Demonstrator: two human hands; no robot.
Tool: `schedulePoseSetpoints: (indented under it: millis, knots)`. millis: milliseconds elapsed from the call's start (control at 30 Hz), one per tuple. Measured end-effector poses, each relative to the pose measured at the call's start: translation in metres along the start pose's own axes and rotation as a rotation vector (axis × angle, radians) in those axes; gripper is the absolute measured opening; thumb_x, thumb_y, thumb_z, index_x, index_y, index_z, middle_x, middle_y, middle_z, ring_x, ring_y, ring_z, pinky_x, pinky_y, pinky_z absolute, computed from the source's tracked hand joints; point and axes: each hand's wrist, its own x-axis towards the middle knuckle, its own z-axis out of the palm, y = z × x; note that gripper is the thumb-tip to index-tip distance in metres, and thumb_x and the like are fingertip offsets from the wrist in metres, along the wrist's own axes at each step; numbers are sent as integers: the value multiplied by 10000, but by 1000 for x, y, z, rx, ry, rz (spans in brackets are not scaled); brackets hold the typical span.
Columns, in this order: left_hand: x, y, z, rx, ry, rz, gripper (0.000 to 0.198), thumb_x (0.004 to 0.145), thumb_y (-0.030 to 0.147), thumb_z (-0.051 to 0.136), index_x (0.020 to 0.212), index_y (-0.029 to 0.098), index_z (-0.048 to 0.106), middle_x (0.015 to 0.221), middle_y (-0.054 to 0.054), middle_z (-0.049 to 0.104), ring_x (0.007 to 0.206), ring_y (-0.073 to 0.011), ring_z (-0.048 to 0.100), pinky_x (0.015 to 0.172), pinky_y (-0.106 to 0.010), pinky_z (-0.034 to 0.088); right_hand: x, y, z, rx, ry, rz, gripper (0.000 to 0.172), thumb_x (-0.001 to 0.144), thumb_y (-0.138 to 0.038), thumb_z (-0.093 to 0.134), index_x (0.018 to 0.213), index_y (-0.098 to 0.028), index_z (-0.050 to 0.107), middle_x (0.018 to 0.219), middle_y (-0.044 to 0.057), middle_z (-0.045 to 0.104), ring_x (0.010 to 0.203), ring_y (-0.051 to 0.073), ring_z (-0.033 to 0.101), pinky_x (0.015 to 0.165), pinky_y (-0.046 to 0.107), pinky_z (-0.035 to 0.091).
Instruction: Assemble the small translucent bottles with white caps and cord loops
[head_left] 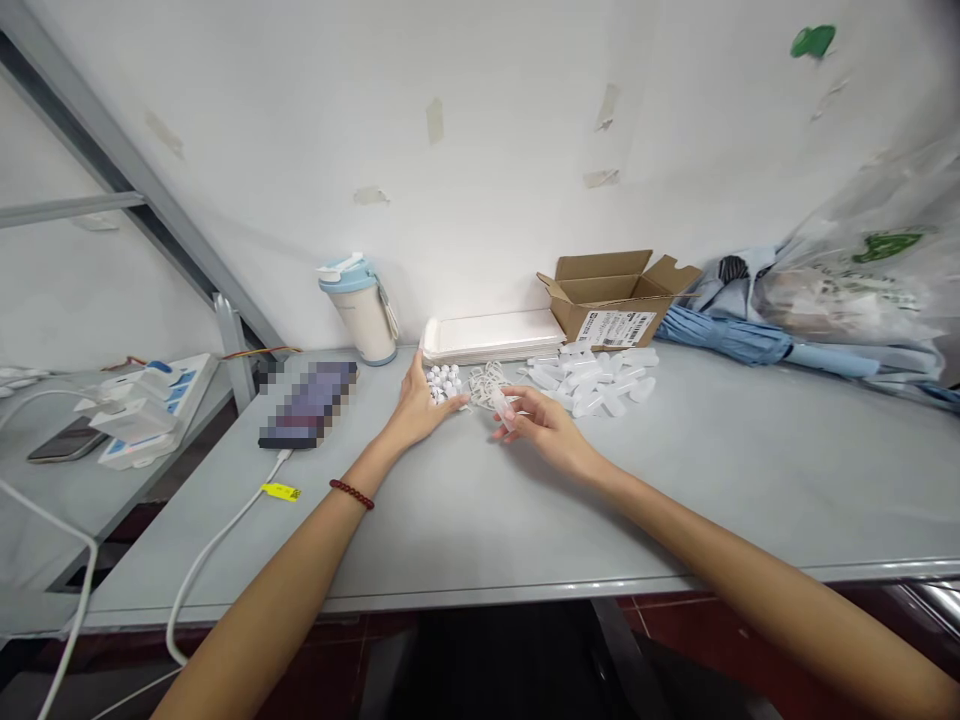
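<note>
My left hand [417, 407] lies on the grey table [675, 500], fingers stretched toward a cluster of several small white caps [444, 380] and touching them. My right hand [538, 423] holds a small clear plastic tube [501, 407] pinched between its fingers. A tangle of thin white strings [489, 384] sits between the two hands. Just past my right hand lies a heap of several clear white tubes [592, 378].
A stack of white trays [491, 336] and an open cardboard box [613, 295] stand against the wall. A white-and-blue cup [361, 310] and a phone [309, 404] with a white cable [217, 545] lie at the left. A blue umbrella [739, 338] and plastic bags [862, 260] fill the right.
</note>
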Motion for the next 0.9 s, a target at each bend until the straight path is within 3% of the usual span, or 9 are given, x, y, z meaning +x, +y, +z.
schedulePoseSetpoints:
  millis: [133, 233, 300, 367, 500, 633, 767, 900]
  knots:
    - [1, 10, -8, -67, 237, -79, 682, 835, 471, 527, 1367, 128, 273, 1402, -211, 374, 1311, -292, 352, 1047, -484, 324, 0, -4, -1, 113, -14, 67, 351, 782, -369, 634, 1067, -205, 513, 865, 35, 644, 748, 184, 679, 733, 359, 508]
    - [-5, 28, -16, -154, 363, -7, 472, 827, 420, 550, 1194, 133, 473, 1121, -141, 600, 1061, -232, 567, 913, -399, 461, 0, -6, -3, 211, -37, 100, 339, 768, -358, 656, 1043, -209, 525, 901, 56, 678, 799, 198, 678, 741, 357, 501]
    - [-12, 42, -18, -176, 272, 55, 332, 802, 393, 589, 1019, 142, 573, 937, -87, 649, 886, -194, 617, 835, -355, 497, 0, -6, -4, 279, -56, 118, 331, 769, -345, 659, 1040, -208, 528, 925, 69, 690, 818, 203, 677, 746, 359, 502]
    - [-19, 54, -16, -158, 102, 116, 257, 784, 378, 617, 920, 160, 610, 927, -73, 656, 830, -182, 618, 782, -334, 508, 0, -6, -5, 334, -69, 136, 328, 772, -326, 657, 1050, -206, 530, 948, 79, 695, 839, 209, 675, 766, 370, 503]
    - [-28, 63, 0, -54, -80, 241, 462, 704, 367, 717, 1106, 202, 560, 1118, -94, 609, 986, -230, 583, 812, -376, 502, 1, -5, -6, 413, -71, 163, 326, 760, -282, 664, 1052, -203, 542, 944, 81, 705, 872, 212, 671, 821, 391, 503]
    - [-32, 57, 16, 52, -113, 326, 651, 670, 353, 758, 1234, 203, 468, 1226, -135, 539, 1100, -276, 534, 877, -437, 484, 1, -4, -5, 485, -112, 180, 318, 746, -269, 672, 1031, -197, 547, 936, 80, 708, 898, 222, 671, 846, 401, 496]
    - [-36, 57, 21, 152, -59, 428, 526, 757, 281, 683, 1230, 192, 469, 1193, -133, 547, 1137, -274, 503, 947, -450, 443, 0, -5, -3, 490, -151, 181, 317, 752, -271, 669, 1033, -179, 554, 915, 87, 710, 911, 221, 668, 895, 408, 469]
    - [-38, 59, 19, 246, -67, 512, 483, 802, 222, 598, 1260, 196, 447, 1176, -125, 535, 1118, -268, 496, 949, -440, 440, 0, -2, -1, 351, -130, 145, 315, 784, -327, 624, 1054, -177, 562, 891, 84, 703, 891, 218, 660, 857, 412, 483]
